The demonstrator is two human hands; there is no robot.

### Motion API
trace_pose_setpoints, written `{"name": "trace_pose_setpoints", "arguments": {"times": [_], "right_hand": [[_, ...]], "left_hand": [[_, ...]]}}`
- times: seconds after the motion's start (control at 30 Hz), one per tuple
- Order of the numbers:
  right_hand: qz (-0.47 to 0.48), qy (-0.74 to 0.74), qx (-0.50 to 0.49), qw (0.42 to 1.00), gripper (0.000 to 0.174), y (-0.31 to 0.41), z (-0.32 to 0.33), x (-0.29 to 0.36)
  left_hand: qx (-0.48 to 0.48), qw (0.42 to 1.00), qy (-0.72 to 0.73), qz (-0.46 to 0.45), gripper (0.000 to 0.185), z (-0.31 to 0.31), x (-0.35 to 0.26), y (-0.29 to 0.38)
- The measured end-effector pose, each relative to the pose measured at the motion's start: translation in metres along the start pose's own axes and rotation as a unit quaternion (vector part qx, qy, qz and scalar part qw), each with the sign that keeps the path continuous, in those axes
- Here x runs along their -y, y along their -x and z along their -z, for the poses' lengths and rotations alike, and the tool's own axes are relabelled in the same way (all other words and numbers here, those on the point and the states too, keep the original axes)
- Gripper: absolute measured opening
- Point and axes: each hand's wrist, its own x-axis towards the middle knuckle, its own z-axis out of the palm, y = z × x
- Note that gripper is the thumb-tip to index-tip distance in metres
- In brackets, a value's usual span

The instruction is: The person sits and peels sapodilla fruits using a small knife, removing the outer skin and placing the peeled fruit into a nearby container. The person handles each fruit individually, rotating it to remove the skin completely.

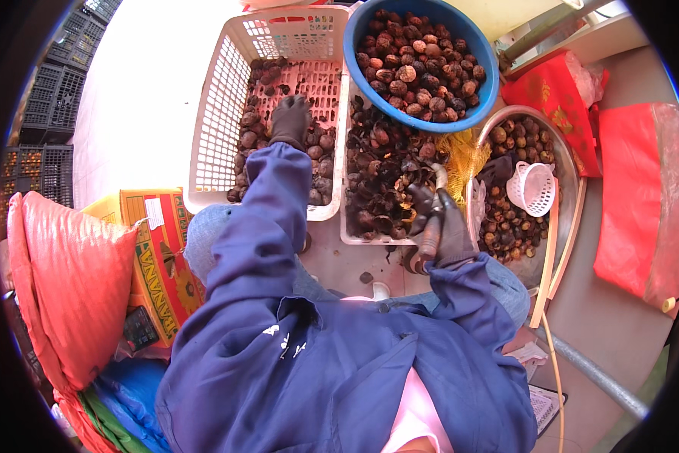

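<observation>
My left hand point(290, 120), in a dark glove, reaches into a white plastic basket point(203, 141) over dark, round, walnut-like fruits point(249, 139); its fingers are hidden from view, so its hold cannot be made out. My gloved right hand point(451, 229) is closed around the wooden handle of a curved-blade tool point(430, 235), at the right front of a shallow white tray. Dark husk pieces and blackened nuts point(382, 170) fill that tray point(345, 226). Behind it stands a blue plastic basin point(353, 76) full of brown nuts point(424, 68).
A metal basin point(573, 170) at the right holds more fruits and a small white basket point(532, 189). Yellow netting point(464, 161) lies beside the tray. Wooden strips point(545, 255) lean at the right. A banana carton point(158, 255) and a red sack point(70, 277) stand at the left.
</observation>
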Motion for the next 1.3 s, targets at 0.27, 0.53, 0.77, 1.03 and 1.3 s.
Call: {"name": "trace_pose_setpoints", "arguments": {"times": [0.27,0.53,0.77,1.03,1.3], "right_hand": [[-0.048,-0.031,0.001,0.998,0.03,-0.003,-0.002,-0.001],[-0.03,0.051,-0.004,0.998,0.035,-0.021,0.013,-0.013],[-0.031,0.041,-0.026,0.998,0.034,-0.018,-0.003,-0.009],[0.037,0.068,0.091,0.993,0.04,-0.009,0.0,-0.008],[0.211,0.155,0.138,0.955,0.036,0.008,-0.004,0.0]], "left_hand": [[0.322,0.932,-0.097,0.133,0.05,-0.099,0.049,0.072],[0.373,0.899,-0.161,0.164,0.052,-0.118,0.062,0.092],[0.392,0.882,-0.18,0.19,0.054,-0.117,0.069,0.101],[0.236,0.922,-0.233,0.202,0.051,-0.094,0.076,0.056],[-0.105,0.91,0.209,-0.341,0.007,0.042,-0.152,0.034]]}}
